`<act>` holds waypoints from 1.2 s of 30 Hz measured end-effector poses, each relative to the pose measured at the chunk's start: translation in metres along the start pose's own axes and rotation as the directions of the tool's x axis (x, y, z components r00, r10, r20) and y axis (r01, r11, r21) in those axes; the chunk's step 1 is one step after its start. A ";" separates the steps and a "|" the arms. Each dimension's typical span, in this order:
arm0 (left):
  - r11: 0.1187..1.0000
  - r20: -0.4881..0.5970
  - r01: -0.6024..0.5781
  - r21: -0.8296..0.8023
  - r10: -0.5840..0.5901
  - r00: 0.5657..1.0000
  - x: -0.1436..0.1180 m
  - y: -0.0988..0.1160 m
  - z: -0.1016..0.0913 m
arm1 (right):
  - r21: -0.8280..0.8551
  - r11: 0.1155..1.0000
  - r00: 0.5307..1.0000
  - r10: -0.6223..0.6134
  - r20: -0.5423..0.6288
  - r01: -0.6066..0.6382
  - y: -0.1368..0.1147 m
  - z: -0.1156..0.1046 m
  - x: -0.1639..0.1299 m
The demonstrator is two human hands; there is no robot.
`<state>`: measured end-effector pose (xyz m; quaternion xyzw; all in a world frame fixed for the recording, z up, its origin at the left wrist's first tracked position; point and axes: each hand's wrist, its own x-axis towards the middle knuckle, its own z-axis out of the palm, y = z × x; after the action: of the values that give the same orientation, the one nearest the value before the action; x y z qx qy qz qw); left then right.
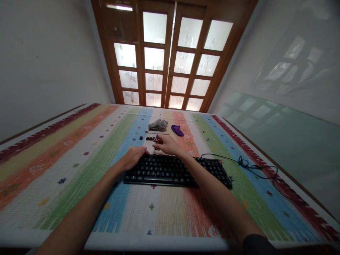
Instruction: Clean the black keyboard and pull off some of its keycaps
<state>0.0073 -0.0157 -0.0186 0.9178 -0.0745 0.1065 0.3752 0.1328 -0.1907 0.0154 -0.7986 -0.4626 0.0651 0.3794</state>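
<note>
A black keyboard (159,173) lies on the striped tablecloth. At its back left corner rests my left hand (134,157), closed on the edge, its fingers stretched along the top row. My right hand (166,144) is pinched just above the back edge, holding a small dark tool (155,148) with what look like thin wires pointing down to the keys. The fingers hide most of this tool. Beyond the hands, one loose keycap (141,137) sits apart, to the left of several keycaps (149,138) in a row.
Behind the keycaps lie a thin rod (164,134), a crumpled grey cloth (158,124) and a purple cloth (177,130). The keyboard's black cable (247,164) runs in loose coils to the right. White walls flank the table; a wooden glass-paned door (170,71) stands beyond it.
</note>
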 end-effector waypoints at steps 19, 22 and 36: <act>0.991 0.032 -0.064 0.114 0.060 0.998 0.002 -0.001 0.002 | 0.451 0.886 0.994 0.110 0.014 -0.104 0.009 -0.010 -0.003; 0.996 -0.008 -0.035 0.079 0.035 0.999 0.002 0.001 0.002 | 0.499 0.865 0.998 0.065 -0.007 -0.053 0.006 -0.021 -0.011; 0.860 -0.001 0.074 -0.506 -0.086 0.996 0.013 0.037 0.017 | 0.495 0.858 0.986 -0.164 0.012 0.137 0.002 -0.037 -0.024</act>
<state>0.0146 -0.0543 -0.0021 0.7886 -0.0572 0.0786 0.6072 0.1374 -0.2306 0.0340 -0.6348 -0.5018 0.1723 0.5617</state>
